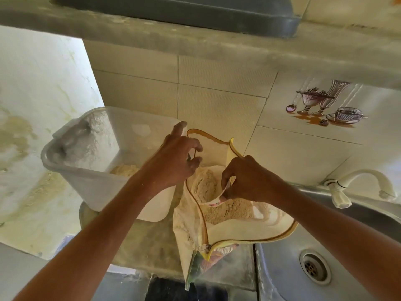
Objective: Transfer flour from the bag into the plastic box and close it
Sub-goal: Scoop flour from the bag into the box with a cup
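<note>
Plastic box (pixel 102 187) rim beside bag (pixel 236 231) mouth

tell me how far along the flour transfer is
Done: the bag is unzipped, and some flour already lies in the plastic box, whose walls are dusted. In hand: the left hand pinches the bag's rim while the right hand holds a small cup in the bag's flour. Left: much flour remains in the bag, and the box is open; no lid is in view.
</note>
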Tool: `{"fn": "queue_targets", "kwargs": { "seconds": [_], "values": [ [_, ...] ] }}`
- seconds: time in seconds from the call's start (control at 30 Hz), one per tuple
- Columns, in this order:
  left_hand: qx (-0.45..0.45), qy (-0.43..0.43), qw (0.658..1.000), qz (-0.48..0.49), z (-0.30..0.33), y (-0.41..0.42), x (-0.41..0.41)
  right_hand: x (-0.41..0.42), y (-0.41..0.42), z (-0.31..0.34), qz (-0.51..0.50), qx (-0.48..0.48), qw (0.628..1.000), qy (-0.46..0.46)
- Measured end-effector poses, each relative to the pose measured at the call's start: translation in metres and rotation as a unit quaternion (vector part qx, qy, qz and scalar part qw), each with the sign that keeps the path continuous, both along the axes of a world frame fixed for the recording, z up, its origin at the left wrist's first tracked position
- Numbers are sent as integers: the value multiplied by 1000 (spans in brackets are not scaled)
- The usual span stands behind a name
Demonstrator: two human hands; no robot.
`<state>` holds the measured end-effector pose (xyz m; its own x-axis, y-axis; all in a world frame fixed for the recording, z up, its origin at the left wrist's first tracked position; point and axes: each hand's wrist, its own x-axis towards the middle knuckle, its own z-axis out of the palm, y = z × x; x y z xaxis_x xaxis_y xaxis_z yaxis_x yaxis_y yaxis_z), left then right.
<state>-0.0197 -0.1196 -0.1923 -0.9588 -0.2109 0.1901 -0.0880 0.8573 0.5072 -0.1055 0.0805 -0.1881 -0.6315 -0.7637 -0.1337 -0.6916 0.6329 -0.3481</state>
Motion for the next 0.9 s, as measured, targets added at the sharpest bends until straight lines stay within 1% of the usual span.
{"fn": "queue_targets", "kwargs": {
  "seconds": [0.33, 0.5, 0.63, 0.77, 0.9],
  "values": [
    [0, 63, 998, 14, 8, 0, -5, 3, 30, 37, 1, -57, 998, -19],
    [24, 96, 995, 32, 8, -18, -2, 2, 32, 59, 13, -73, 997, -30],
    [1, 109, 990, 85, 8, -41, 8, 1, 26, 78, 19, -96, 995, -33],
    [-57, 92, 986, 123, 3, -69, 19, -2, 10, 95, 43, -119, 992, -28],
    [-76, 99, 977, 172, 4, -105, 35, -3, -14, 102, 69, -150, 986, -26]
  ]
}}
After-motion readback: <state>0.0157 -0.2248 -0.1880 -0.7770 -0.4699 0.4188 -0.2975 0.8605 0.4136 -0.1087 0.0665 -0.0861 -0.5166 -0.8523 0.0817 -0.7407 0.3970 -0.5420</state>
